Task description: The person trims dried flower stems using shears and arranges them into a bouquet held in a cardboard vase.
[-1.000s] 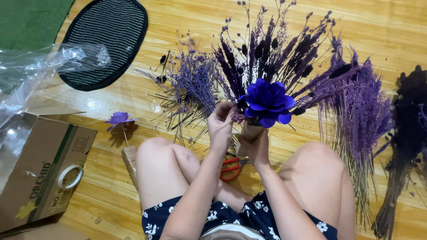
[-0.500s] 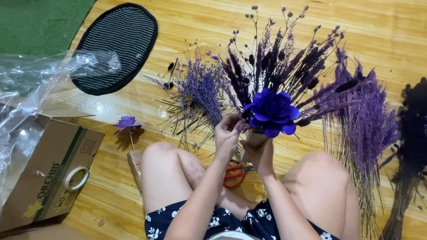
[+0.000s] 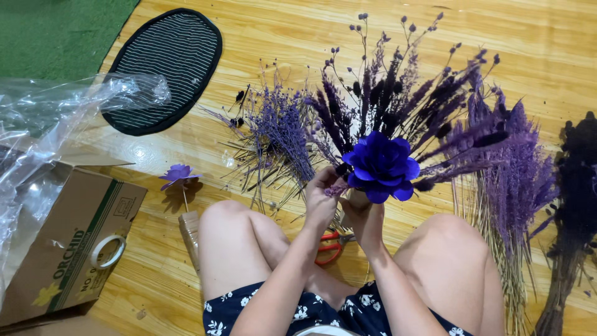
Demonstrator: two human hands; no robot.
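I sit on a wooden floor with knees apart. My right hand grips the stems of a bouquet of dark purple dried sprigs with a large blue-purple paper flower at its front. My left hand pinches a small purple sprig at the bouquet's left side, just below the big flower. Red-handled scissors lie on the floor between my legs, partly hidden by my arms.
A loose pile of lavender sprigs lies ahead on the left. Long purple grass bundles and a dark bundle lie to the right. A single purple flower, cardboard box with tape roll, plastic wrap and striped oval mat are left.
The bouquet and both hands stay together at about the same spot; my left hand's fingers have shifted slightly at the bouquet's left side. The view has drifted a little.
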